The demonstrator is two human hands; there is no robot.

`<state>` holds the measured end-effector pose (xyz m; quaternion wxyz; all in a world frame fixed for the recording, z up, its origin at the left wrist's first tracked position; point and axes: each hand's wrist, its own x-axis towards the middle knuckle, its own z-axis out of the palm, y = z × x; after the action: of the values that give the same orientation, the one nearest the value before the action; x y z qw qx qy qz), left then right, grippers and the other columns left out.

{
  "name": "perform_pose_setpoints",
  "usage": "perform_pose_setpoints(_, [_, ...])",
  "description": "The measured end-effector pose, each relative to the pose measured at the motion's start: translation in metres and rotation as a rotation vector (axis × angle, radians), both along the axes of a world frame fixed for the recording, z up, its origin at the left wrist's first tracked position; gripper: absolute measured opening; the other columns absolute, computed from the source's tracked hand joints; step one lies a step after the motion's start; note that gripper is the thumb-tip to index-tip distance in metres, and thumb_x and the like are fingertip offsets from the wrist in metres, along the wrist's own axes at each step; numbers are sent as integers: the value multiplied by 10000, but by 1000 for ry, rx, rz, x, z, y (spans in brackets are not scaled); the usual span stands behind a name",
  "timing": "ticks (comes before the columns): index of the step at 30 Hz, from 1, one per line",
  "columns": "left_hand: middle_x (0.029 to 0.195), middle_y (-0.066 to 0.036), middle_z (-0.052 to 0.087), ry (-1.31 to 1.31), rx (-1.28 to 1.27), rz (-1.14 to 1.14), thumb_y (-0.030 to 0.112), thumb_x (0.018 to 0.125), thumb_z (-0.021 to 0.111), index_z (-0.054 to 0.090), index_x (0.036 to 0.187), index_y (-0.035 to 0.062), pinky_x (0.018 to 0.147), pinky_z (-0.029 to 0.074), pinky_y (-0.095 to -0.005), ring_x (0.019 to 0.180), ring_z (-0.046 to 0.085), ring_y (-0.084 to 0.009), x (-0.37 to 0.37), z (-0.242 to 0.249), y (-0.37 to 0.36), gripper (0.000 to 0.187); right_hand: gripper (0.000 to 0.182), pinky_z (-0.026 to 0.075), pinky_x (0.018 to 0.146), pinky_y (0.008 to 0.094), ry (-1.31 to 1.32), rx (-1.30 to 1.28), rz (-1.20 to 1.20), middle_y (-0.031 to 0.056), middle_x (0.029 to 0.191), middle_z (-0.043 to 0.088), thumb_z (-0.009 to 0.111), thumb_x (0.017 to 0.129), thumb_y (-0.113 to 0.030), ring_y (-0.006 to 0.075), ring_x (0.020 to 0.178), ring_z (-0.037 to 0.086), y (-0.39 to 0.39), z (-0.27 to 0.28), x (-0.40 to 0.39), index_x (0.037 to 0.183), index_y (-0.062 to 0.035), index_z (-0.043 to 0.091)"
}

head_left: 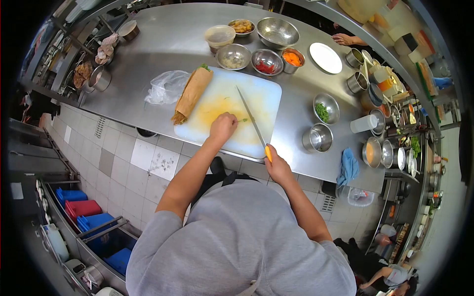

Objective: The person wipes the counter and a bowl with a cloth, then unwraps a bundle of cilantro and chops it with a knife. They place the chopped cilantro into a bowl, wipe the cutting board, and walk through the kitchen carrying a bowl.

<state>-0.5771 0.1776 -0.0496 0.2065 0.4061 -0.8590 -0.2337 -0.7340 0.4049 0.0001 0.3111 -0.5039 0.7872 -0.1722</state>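
A white cutting board (264,93) with a yellow stain across its middle lies on the steel counter. My left hand (224,127) is closed in a pinch over the board, with a small green herb sprig (242,120) sticking out from its fingertips toward the blade. Wrapped round the yellow handle of a long knife (253,118) is my right hand (279,166), at the board's near right corner. The blade points away from me across the board. Along the board's left edge rests a brown paper-wrapped bundle (192,93), green leaves showing at its far end.
Beside the bundle is a clear plastic bag (167,88). Bowls of red strips (266,67), orange pieces (292,59) and chopped greens (321,112) stand around the board. A white plate (326,57), squeeze bottle (363,124) and blue cloth (348,167) are rightward. Another person's hand (343,39) shows at the far side.
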Motion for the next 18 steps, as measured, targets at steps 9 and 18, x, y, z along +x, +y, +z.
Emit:
perform_pose_setpoints(9, [857, -139, 658, 29, 46, 59, 132, 809, 664, 679, 788, 58, 745, 533, -431, 842, 646, -328, 5, 4, 6, 78, 559, 509, 839, 521, -45, 2, 76, 271, 1058, 669, 519, 974, -275, 460, 961, 646, 0, 6, 11, 1477, -147, 313])
perform_pose_setpoints(18, [840, -130, 663, -14, 27, 67, 115, 789, 666, 672, 783, 48, 729, 528, -410, 817, 650, -320, 21, 18, 11, 68, 515, 533, 762, 479, -60, -308, -184, 240, 989, 691, 545, 974, -272, 424, 887, 678, 34, -27, -15, 1439, -125, 379])
